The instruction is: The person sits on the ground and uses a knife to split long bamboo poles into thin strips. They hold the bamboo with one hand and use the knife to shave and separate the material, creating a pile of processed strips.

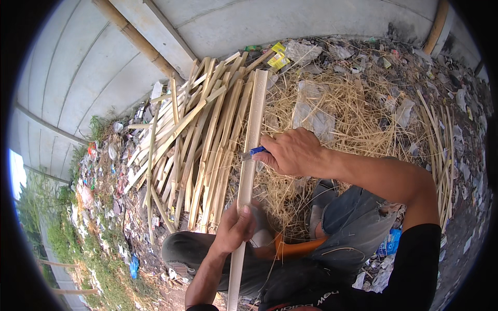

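Observation:
A long pale bamboo strip (251,140) runs from my lap up toward the wall. My left hand (234,227) is closed around its lower part, thumb lying along the strip. My right hand (290,152) grips a small knife with a blue handle (254,152), its blade set against the strip's right edge about halfway up. My knees in grey trousers frame the strip's lower end.
A heap of split bamboo strips (197,140) lies left of the held strip. Dry straw and shavings (337,114) with plastic litter cover the ground to the right. A concrete wall (218,20) stands behind. Weeds and rubbish (98,207) line the left.

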Tool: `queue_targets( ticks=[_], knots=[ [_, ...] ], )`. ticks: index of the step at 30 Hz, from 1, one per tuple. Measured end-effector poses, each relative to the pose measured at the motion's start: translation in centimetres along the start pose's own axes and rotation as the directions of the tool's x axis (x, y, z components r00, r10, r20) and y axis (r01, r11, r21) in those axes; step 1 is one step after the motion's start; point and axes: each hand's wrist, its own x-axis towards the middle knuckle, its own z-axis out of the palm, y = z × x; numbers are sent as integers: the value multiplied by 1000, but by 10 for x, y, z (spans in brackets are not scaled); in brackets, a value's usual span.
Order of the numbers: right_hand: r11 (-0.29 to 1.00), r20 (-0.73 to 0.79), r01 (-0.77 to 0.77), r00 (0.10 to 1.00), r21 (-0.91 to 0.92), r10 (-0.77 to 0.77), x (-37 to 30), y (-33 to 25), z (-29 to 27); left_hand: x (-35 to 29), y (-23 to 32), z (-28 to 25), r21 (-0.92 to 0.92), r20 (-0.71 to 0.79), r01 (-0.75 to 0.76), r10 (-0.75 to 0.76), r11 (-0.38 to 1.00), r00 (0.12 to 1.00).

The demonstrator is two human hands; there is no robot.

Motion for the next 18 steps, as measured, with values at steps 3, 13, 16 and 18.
queue_targets(
  ticks=[3, 13, 16, 18],
  knots=[
    [998, -67, -35, 997, -52, 31, 12, 7, 0, 3, -1, -3, 5, -13, -43, 43, 999, 999],
    [1000, 111, -5, 994, 21, 3, -10, -20, 3, -10, -12, -4, -4, 33, -1, 1, 1000, 999],
    [984, -65, -177, 982, -24, 176, 15, 25, -13, -17, -9, -1, 49, -2, -3, 3, 999, 1000],
    [969, -151, -237, 962, -62, 226, 27, 46, -26, -14, -6, 1, 98, 12, -4, 3, 995, 1000]
  ],
)
